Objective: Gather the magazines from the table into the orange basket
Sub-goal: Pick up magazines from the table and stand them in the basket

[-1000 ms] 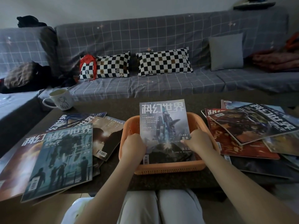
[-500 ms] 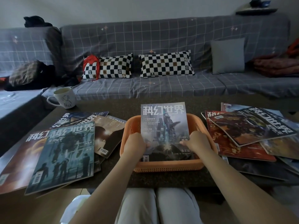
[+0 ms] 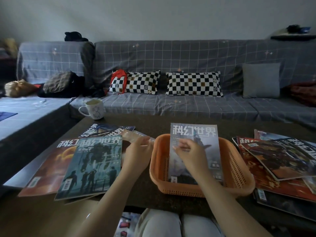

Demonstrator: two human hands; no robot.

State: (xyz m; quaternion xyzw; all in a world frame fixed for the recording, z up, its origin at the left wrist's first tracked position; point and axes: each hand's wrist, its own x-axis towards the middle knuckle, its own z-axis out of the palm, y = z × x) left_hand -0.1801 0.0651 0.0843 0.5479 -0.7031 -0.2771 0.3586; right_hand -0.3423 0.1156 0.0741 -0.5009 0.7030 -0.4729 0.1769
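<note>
Both of your hands have let go of the magazine in the basket since half a second ago. Your left hand (image 3: 136,152) has moved out to the left and now hovers, fingers loosely extended and holding nothing, over the inner edge of the left pile of magazines (image 3: 75,161). Your right hand (image 3: 189,151) has lifted above the basket, fingers relaxed and empty, just over the cover.

One magazine (image 3: 195,134) lies in the orange basket (image 3: 239,170), its near end down inside and its far end propped on the far rim, sticking out beyond it. The basket sits on the dark surface (image 3: 147,190), between two piles.

In the left pile you can count at least four magazines, overlapping, with a blue-green cover (image 3: 93,165) on top and an orange one (image 3: 49,168) under it. The right pile (image 3: 277,161) shows at least four more, fanned out, some running past the frame's edge; the exact count is unclear.

One white mug (image 3: 94,109) stands at the far left corner of the surface. Beyond, a grey checked sofa (image 3: 171,57) holds two black-and-white checkered cushions (image 3: 193,83) and one plain grey cushion (image 3: 260,80).
</note>
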